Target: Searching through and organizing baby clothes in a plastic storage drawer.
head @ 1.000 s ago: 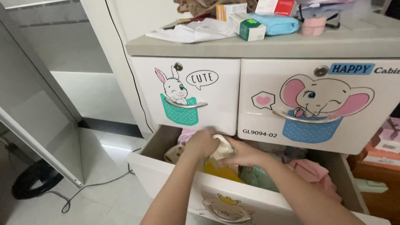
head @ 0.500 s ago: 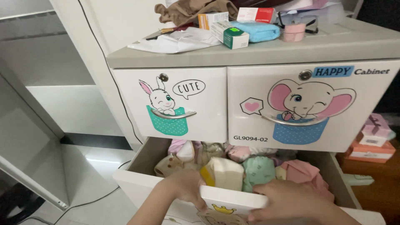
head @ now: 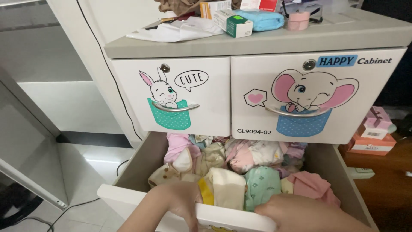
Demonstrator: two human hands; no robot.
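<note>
Looking down from the head camera, I saw my left hand [head: 174,202] curled over the white front panel of the open drawer [head: 231,215], fingers hooked inside the rim and gripping it, just beside a cream folded garment with a yellow tab [head: 223,187]. Next along sat a mint green bundle [head: 262,187] and a pink one [head: 311,185], all packed tight among more small clothes. My right hand [head: 307,210] lay on the same rim, fingers closed over its edge. Above hung the rabbit door [head: 171,96] and the elephant door [head: 309,99]. To move that drawer well, I judged, both hands should act evenly, square to the front, keeping fabric and fingertips from being pinched.
</note>
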